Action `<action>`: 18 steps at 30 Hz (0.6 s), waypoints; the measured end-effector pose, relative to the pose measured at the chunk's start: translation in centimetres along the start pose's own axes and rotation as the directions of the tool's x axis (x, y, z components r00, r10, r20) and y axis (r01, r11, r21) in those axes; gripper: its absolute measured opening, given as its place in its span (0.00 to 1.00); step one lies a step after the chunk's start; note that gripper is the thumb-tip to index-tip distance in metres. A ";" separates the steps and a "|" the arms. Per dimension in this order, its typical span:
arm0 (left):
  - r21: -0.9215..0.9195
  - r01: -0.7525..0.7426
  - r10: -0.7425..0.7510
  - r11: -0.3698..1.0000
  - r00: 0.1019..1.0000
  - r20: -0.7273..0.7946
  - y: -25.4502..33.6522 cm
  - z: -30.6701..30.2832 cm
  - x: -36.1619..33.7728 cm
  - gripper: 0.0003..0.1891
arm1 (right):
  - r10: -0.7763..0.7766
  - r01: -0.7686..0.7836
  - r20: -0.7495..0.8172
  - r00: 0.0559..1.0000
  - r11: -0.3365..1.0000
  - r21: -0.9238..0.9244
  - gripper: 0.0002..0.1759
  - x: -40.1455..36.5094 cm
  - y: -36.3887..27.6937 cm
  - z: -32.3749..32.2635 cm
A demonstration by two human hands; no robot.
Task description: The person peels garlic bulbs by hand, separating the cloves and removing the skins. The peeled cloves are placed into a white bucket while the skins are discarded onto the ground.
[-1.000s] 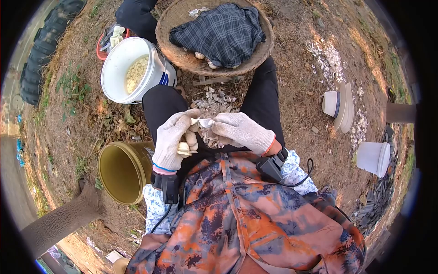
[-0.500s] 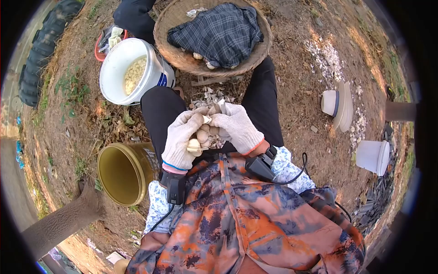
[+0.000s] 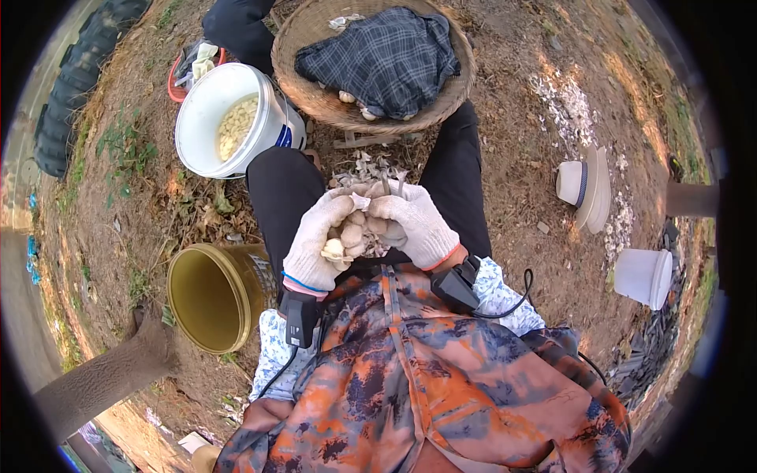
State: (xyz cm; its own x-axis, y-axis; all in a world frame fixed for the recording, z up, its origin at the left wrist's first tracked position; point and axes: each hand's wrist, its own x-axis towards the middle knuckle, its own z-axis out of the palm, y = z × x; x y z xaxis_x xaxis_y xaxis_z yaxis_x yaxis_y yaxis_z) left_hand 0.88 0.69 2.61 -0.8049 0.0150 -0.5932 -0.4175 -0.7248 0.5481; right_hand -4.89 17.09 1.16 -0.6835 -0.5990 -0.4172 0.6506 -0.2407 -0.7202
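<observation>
My left hand (image 3: 319, 240), in a white glove with a blue cuff edge, is curled round several pale garlic cloves (image 3: 334, 251). My right hand (image 3: 415, 225), gloved with an orange cuff edge, meets it at the fingertips. A small metal blade (image 3: 386, 188) sticks up from the right fingers. Between the two hands is a whitish piece of garlic (image 3: 359, 202), its lower part hidden by the fingers. Peel scraps (image 3: 369, 169) lie on the ground just beyond the hands.
A white bucket (image 3: 189, 130) holds peeled cloves. Beside it a wicker basket (image 3: 296, 91) carries a dark plaid cloth (image 3: 382, 59) over garlic. Also around: a yellow bucket (image 3: 206, 299), a straw hat (image 3: 595, 189), a white tub (image 3: 640, 276), and a person's dark-clothed leg (image 3: 240, 31).
The whole view has shifted slightly. The fingertips of my right hand have moved a little, and the whitish piece between my hands shows more. Both hands remain together.
</observation>
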 end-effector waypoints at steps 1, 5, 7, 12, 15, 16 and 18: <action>-0.097 0.042 -0.033 0.994 0.995 0.093 0.0 -0.5 -0.1 0.18 | 0.078 -0.090 0.092 0.993 0.986 0.139 0.12 -0.1 -0.4 -0.3; -0.323 0.158 -0.086 0.933 0.971 0.224 -0.8 -2.3 1.0 0.16 | 0.001 -0.118 0.231 0.973 0.862 0.494 0.11 0.9 0.5 -2.5; -0.385 0.145 -0.079 0.911 0.980 0.183 -1.0 -2.9 1.6 0.16 | 0.024 -0.090 0.172 0.985 0.917 0.388 0.08 1.5 0.1 -3.4; -0.525 0.026 -0.021 0.851 1.000 0.017 -0.7 -3.2 2.4 0.16 | -0.621 0.504 0.321 0.715 0.140 -0.852 0.20 2.5 2.2 -3.8; -0.432 -0.061 0.073 0.900 0.997 0.011 -1.3 -3.5 3.5 0.16 | -0.262 0.334 0.221 0.940 0.559 -0.759 0.28 0.5 0.4 -0.5; -0.377 -0.133 0.129 0.917 0.991 -0.038 -1.1 -1.9 3.2 0.15 | -0.253 0.381 0.285 0.924 0.652 -0.656 0.30 0.5 0.7 0.0; -0.346 -0.158 0.109 0.925 0.982 -0.156 -1.1 0.0 2.8 0.12 | -0.219 0.302 0.211 0.953 0.593 -0.746 0.32 0.4 0.2 0.6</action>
State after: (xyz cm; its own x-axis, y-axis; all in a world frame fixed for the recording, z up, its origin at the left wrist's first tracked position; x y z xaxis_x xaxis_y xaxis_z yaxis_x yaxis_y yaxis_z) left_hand -0.91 1.58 0.35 -0.7698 -0.1719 -0.6147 -0.1129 -0.9112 0.3962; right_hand -4.79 16.34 1.19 -0.7239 -0.6789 -0.1228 -0.0670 0.2464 -0.9669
